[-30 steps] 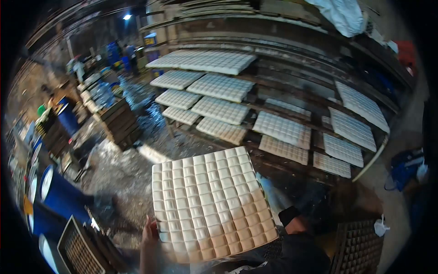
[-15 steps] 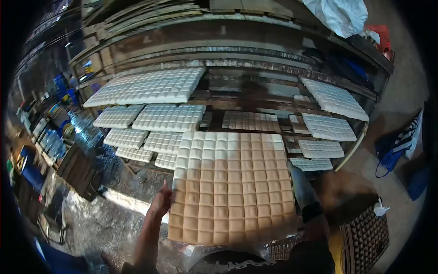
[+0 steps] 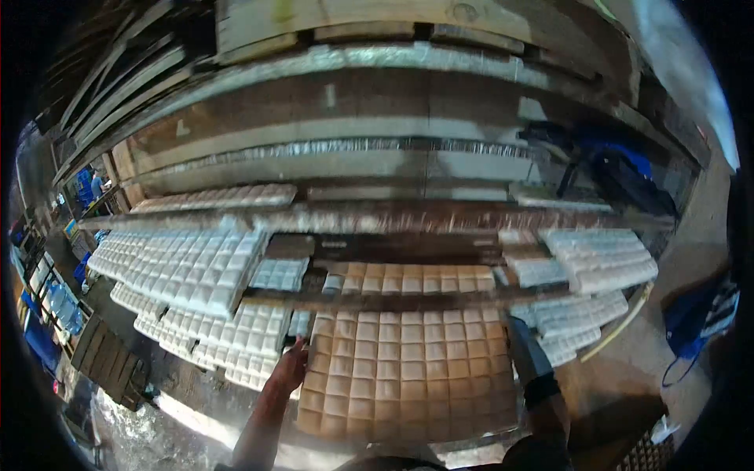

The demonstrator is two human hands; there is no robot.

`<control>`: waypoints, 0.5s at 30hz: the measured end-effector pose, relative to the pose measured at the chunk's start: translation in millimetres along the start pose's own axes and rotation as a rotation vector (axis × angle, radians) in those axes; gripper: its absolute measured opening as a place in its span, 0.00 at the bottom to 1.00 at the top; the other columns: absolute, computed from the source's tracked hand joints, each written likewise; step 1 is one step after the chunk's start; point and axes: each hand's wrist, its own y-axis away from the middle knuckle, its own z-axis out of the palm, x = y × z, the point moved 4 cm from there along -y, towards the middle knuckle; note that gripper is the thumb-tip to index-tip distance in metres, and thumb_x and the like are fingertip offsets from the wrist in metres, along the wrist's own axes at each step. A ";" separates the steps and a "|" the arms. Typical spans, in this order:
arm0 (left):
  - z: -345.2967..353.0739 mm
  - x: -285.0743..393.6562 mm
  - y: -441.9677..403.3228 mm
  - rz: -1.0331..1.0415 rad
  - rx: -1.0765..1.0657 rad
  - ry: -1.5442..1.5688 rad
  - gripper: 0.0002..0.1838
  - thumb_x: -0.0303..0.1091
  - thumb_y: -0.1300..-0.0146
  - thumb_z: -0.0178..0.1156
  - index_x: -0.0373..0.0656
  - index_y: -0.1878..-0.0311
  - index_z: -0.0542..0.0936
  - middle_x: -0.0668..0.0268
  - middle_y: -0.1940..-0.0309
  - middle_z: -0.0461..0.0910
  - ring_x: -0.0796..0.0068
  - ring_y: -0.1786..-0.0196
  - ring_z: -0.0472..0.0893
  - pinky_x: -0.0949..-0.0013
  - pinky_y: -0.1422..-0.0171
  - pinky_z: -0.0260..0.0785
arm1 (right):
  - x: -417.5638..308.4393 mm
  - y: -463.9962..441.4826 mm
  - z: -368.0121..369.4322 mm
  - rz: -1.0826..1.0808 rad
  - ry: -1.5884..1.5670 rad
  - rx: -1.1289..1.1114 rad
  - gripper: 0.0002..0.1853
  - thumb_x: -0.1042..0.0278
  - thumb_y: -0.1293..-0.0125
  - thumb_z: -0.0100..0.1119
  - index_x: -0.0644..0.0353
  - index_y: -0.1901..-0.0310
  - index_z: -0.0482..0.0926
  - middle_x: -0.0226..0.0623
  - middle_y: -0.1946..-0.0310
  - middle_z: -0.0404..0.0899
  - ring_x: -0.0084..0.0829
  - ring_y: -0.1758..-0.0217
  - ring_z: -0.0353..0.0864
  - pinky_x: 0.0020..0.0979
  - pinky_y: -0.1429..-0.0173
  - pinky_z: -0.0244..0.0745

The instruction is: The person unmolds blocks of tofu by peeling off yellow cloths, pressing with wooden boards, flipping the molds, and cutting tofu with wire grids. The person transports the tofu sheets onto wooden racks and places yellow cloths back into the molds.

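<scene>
Holding the slab (image 3: 408, 369) by its edge, left hand (image 3: 293, 366) seems tight for room.

Both forearms (image 3: 265, 418) stretched forward, apart

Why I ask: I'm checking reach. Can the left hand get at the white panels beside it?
Probably not: the left hand seems busy holding the brown panel by its left edge, though the white panels lie close.

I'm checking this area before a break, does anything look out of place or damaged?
Perhaps one thing: a crumpled white scrap shows at the edge of a dark gridded panel, lower right, looking like stray litter. The tan rectangular slab of pillowy squares in the foreground shows no visible break.
</scene>
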 end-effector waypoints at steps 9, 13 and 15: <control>-40.8 19.6 -199.9 0.094 -0.359 -0.069 0.44 0.70 0.24 0.44 0.33 0.32 0.76 0.53 0.36 0.82 0.55 0.39 0.83 0.50 0.32 0.75 | -1.4 -171.5 16.6 0.041 0.103 0.004 0.17 0.67 0.25 0.59 0.65 0.39 0.77 0.36 0.44 0.84 0.30 0.44 0.83 0.33 0.37 0.77; -17.5 37.8 -208.5 -0.184 -0.123 0.124 0.46 0.72 0.26 0.46 0.33 0.30 0.75 0.49 0.37 0.82 0.50 0.42 0.84 0.49 0.33 0.76 | 11.9 -214.5 22.7 0.069 0.174 -0.005 0.17 0.68 0.25 0.60 0.65 0.39 0.77 0.36 0.44 0.84 0.31 0.44 0.83 0.33 0.38 0.77; -28.9 35.8 -215.1 -0.236 -0.054 0.112 0.49 0.74 0.27 0.46 0.32 0.29 0.74 0.49 0.37 0.82 0.49 0.41 0.84 0.49 0.33 0.75 | 16.0 -225.4 23.5 0.077 0.213 -0.008 0.17 0.68 0.25 0.61 0.65 0.39 0.77 0.37 0.44 0.84 0.31 0.44 0.83 0.34 0.38 0.78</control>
